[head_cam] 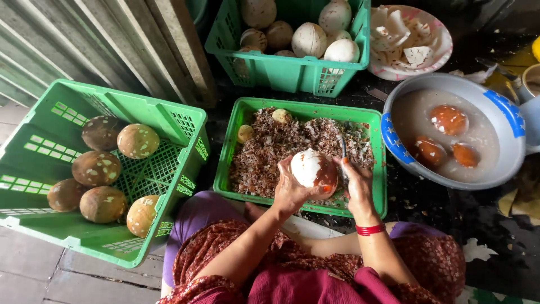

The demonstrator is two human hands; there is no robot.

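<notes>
My left hand cups a partly peeled coconut, white on top with brown skin left on its lower right side. My right hand grips a small knife whose blade points up beside the coconut. Both hands are above a shallow green tray full of brown peelings, with two small pale pieces lying near its far left. A red band circles my right wrist.
A tilted green crate at left holds several brown unpeeled coconuts. A green crate at the back holds white peeled ones. At right stand a basin of cloudy water with three brown coconuts and a bowl of white pieces.
</notes>
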